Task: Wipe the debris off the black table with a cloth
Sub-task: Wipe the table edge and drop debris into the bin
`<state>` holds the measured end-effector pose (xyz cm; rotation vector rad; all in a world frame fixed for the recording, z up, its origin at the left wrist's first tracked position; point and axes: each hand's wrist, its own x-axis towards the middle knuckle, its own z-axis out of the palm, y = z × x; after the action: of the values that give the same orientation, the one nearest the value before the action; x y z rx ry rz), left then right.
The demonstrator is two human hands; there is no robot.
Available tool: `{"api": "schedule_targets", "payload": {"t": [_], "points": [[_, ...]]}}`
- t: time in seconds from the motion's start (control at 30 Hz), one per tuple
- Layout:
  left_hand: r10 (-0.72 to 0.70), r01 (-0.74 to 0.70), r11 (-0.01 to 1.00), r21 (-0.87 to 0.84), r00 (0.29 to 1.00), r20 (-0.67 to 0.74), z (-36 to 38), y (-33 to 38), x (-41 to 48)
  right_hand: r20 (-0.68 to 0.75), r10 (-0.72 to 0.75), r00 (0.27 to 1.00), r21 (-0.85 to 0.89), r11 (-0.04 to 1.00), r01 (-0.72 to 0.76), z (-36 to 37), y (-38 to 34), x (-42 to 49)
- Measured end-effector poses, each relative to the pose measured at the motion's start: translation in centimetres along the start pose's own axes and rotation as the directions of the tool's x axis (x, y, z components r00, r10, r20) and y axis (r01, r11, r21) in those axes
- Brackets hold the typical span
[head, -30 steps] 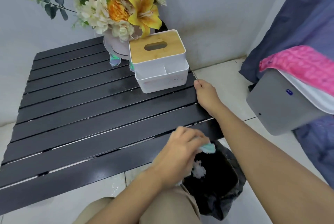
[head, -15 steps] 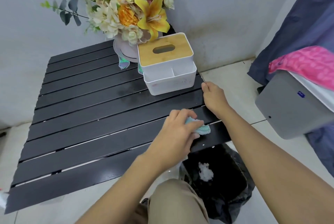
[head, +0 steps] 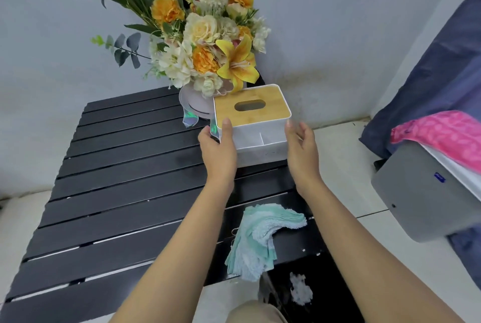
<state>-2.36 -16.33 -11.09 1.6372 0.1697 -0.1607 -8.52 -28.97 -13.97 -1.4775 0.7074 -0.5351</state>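
Cloth (head: 260,239) now loose on black table (head: 125,192), left hand (head: 218,152) grasping tissue box (head: 260,135), right hand (head: 302,153) relaxed alongside

A pale wall (head: 338,23) met a light tiled floor (head: 346,166); blue bedding (head: 442,62) hung at right.

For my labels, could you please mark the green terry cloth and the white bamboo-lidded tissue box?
green terry cloth (head: 259,239): head view, crumpled middle.
white bamboo-lidded tissue box (head: 255,128): head view, white wall under lid.
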Motion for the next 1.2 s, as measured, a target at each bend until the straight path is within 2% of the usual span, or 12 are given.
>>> {"api": "schedule_targets", "payload": {"t": [0.1,0.2,0.43,0.6,0.73,0.83,0.97,1.2], "points": [[-0.089,0.091,0.996,-0.015,0.993,0.076,0.8,0.3,1.0,0.036,0.026,0.999,0.006,1.000,-0.026,1.3,0.4,0.1],[-0.117,0.120,0.992,-0.038,0.990,0.074,0.9,0.5,1.2,-0.009,0.014,1.000,0.042,0.999,-0.014,1.9,0.7,0.0],[0.004,0.004,0.990,-0.140,0.998,0.057,-3.5,0.9,-1.0,0.052,-0.039,0.998,0.063,0.997,0.036,3.1,-0.3,-4.1],[0.011,-0.019,0.987,-0.162,0.999,-0.052,-10.3,2.1,-0.9,0.250,-0.060,0.966,0.104,0.994,0.035,7.8,-1.4,-7.5],[-0.035,0.004,0.986,-0.166,0.983,-0.183,-16.0,2.4,2.1,0.420,-0.059,0.906,0.080,0.996,0.028,13.6,-1.3,-8.1],[-0.050,0.006,0.985,-0.172,0.967,-0.251,-19.0,2.4,5.4,0.496,-0.058,0.866,0.070,0.997,0.027,18.1,-1.1,-7.2],[-0.053,0.000,0.983,-0.182,0.956,-0.289,-21.0,2.8,9.9,0.520,-0.056,0.853,0.028,0.998,0.048,23.4,-0.6,-4.5],[-0.049,-0.015,0.984,-0.180,0.938,-0.344,-20.5,3.4,16.8,0.422,-0.025,0.906,-0.032,0.999,0.042,28.5,-2.2,-0.2]]}}
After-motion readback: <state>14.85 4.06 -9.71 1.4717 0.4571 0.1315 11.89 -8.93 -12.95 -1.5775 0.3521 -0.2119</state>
